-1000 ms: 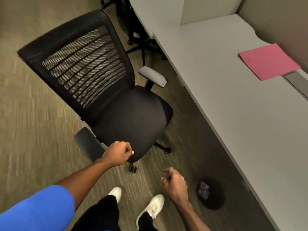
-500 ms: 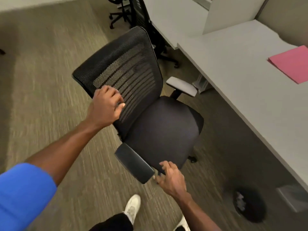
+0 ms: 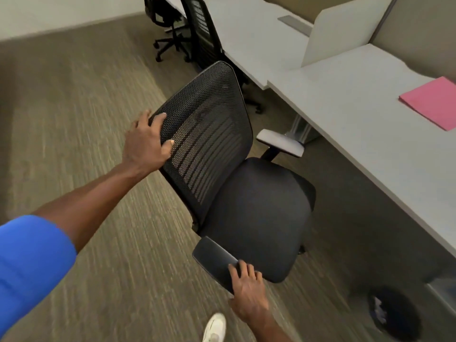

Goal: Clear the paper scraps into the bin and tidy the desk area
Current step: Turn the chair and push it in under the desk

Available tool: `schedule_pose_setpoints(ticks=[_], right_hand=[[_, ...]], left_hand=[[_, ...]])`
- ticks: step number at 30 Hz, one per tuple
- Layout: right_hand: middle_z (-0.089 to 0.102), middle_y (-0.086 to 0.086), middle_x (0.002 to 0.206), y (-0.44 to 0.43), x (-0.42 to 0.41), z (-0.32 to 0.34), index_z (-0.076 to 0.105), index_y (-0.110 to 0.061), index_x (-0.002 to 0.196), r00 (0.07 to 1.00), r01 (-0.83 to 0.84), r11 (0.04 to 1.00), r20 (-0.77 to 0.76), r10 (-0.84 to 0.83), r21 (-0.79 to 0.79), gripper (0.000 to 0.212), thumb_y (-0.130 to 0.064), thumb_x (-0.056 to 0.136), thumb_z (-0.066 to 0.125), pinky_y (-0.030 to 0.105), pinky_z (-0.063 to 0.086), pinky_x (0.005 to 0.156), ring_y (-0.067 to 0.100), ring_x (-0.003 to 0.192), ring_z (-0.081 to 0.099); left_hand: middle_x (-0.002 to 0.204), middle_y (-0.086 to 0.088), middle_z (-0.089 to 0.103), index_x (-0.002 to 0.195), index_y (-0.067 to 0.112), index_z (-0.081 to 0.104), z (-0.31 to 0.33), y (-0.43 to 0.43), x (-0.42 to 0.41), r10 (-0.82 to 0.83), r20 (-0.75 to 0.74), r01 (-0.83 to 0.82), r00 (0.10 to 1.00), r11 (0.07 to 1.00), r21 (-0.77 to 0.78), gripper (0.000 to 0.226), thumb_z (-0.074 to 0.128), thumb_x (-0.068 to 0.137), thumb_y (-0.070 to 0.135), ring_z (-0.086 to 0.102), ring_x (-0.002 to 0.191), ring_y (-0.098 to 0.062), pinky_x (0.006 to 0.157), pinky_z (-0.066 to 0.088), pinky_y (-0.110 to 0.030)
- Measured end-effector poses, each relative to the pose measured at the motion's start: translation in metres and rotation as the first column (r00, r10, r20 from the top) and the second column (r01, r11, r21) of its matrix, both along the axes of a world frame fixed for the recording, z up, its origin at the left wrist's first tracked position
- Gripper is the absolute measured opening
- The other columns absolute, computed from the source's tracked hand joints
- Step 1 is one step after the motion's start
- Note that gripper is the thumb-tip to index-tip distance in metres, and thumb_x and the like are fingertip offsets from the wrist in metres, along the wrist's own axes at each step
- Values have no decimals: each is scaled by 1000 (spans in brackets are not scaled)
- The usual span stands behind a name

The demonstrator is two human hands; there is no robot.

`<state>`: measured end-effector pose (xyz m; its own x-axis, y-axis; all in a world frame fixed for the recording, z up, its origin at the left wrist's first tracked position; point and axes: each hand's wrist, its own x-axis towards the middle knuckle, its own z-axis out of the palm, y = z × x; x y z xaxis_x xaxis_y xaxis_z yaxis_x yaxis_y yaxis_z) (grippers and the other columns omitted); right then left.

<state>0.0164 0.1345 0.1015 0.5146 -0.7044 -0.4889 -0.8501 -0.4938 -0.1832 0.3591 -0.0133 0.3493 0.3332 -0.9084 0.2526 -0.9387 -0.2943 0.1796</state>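
Beside the grey surface point(image 3: 345, 114), the black mesh office chair point(image 3: 246, 193) stands on the carpet with its seat turned toward the surface edge, and it is the landmark for all else in the head view. The person's left hand point(image 3: 145, 141) is curled over the chair's upper backrest corner, fingers wrapped onto the mesh; the right hand point(image 3: 248, 290) is closed over the front end of the chair's near armrest point(image 3: 214, 260). Judging by its casters, the chair should roll easily and swivel, so a hold on the stiff backrest frame and the armrest steers it better than the yielding mesh. Right of the chair and nearer the person, the round dark bin point(image 3: 397, 314) sits on the floor with pale paper scraps point(image 3: 378, 308) inside, blurred. A pink folder point(image 3: 431, 102) lies on the surface beyond the chair, cut off by the frame. The chair's base is mostly hidden under the seat.
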Motion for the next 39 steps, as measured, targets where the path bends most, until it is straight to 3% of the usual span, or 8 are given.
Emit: schedule_pose_setpoints(ticks=[4, 9, 15, 19, 24, 28, 34, 39], right_hand=[[22, 18, 167, -1, -6, -7, 22, -22, 160, 999, 17, 1000, -32, -17, 7, 81, -25, 92, 65, 55, 32, 118, 39, 148, 31], [30, 18, 162, 1, -16, -13, 27, -24, 156, 999, 30, 999, -30, -31, -37, 81, -23, 87, 69, 54, 35, 115, 39, 142, 38], [36, 17, 159, 4, -39, -12, 35, -20, 150, 998, 54, 995, -35, -57, -89, 71, -5, 85, 58, 54, 35, 113, 38, 139, 42], [24, 15, 169, 7, -68, -12, 29, -21, 155, 995, 97, 989, -28, -101, -112, 70, -3, 91, 54, 51, 29, 123, 36, 156, 25], [11, 15, 174, 12, -111, -6, 27, -20, 157, 981, 193, 976, -13, -195, -99, 71, -12, 94, 58, 45, 23, 129, 35, 162, 10], [25, 17, 168, 13, -127, 10, 37, -15, 151, 951, 308, 948, 29, -307, -82, 64, -24, 92, 58, 37, 36, 123, 32, 157, 24], [18, 16, 172, 15, -99, 53, 18, -15, 163, 911, 364, 932, 207, -356, 2, 85, -30, 92, 62, 40, 32, 125, 32, 158, 22], [30, 6, 168, 23, -60, 99, 20, -18, 163, 826, 404, 907, 476, -304, -122, 96, -48, 85, 69, 41, 37, 124, 25, 153, 31]], left_hand=[[138, -17, 59, 148, 10, 45, -4, -2, -2, 80, -130, -87, 988, 995, -55, 73, 80, 87, 32, 57, 125, -39, 105, 50, -55], [135, -14, 64, 147, 8, 48, 0, -2, -20, 92, -187, -110, 978, 990, -86, 78, 86, 82, 31, 60, 123, -36, 108, 49, -54], [134, -8, 67, 148, 12, 48, 9, 19, -40, 78, -264, -101, 961, 992, -72, 85, 91, 78, 32, 64, 120, -31, 105, 52, -51], [119, -4, 71, 148, 12, 45, 11, 40, -62, 78, -283, -105, 956, 991, -81, 89, 93, 76, 34, 69, 101, -26, 94, 58, -47], [153, -16, 54, 158, 3, 34, 5, 64, -101, 115, -234, -120, 965, 993, -6, 99, 87, 83, 40, 57, 135, -37, 113, 47, -53], [158, -18, 48, 158, 2, 33, 3, 87, -134, 119, -191, -118, 974, 993, 19, 99, 83, 85, 46, 57, 135, -37, 112, 50, -50], [162, -24, 39, 161, -2, 28, -1, 127, -194, 182, -190, -173, 965, 983, 63, 101, 78, 88, 48, 53, 139, -40, 113, 48, -46], [162, -24, 40, 162, -3, 25, 3, 162, -235, 200, -244, -184, 949, 979, 89, 106, 75, 88, 54, 51, 141, -38, 112, 47, -43]])
